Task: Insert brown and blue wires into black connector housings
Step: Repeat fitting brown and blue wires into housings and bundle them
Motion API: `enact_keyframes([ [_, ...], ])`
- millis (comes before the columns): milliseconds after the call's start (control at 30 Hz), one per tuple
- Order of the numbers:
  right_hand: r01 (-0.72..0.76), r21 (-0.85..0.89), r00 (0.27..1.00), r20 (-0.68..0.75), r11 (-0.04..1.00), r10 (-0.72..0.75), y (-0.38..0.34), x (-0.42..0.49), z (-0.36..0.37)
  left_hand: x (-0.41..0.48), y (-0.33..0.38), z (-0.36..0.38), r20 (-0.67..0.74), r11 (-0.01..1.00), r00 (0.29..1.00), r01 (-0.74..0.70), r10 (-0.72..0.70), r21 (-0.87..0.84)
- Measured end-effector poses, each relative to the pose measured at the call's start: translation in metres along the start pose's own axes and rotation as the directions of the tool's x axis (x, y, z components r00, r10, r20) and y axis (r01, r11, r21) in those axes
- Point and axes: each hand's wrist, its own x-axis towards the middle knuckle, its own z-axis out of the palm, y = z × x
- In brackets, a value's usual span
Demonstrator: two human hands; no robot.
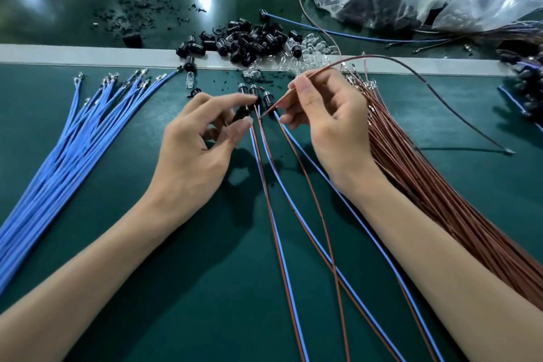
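The right hand (332, 123) has a narrow grip, thumb and forefinger pinching a brown wire (279, 101), its tip angled down toward the left hand (202, 141). That hand's grip looks closed on a black housing (243, 111), though the fingertips hide most of it. Just beyond stand three wired housings (254, 91), their blue and brown leads trailing down the green desk (205, 288). The blue bundle (73, 150) lies far left, the brown bundle (426, 179) right. The loose housing pile (252, 38) sits beyond.
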Motion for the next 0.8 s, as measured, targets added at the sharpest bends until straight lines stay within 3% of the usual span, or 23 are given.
enact_keyframes([
  [133,0.03,0.002,0.999,0.009,1.0,-0.03,-0.0026,-0.0023,0.0014,-0.0002,0.0005,-0.0009,-0.017,0.998,1.0,-0.016,0.015,-0.064],
  [367,0.024,0.101,0.999,0.035,0.995,-0.028,-0.0045,-0.0048,0.0016,0.0007,0.0013,-0.002,-0.042,0.928,0.99,0.112,-0.136,-0.355],
  [533,-0.009,0.131,0.999,0.054,0.991,0.002,-0.0045,-0.0045,0.0011,0.0004,0.0056,-0.0017,-0.031,0.913,0.993,0.095,-0.117,-0.396],
  [800,0.064,0.21,0.997,0.024,0.976,-0.07,-0.0048,-0.0058,0.0021,0.0018,0.0054,-0.0017,-0.069,0.857,0.968,0.178,-0.24,-0.483],
])
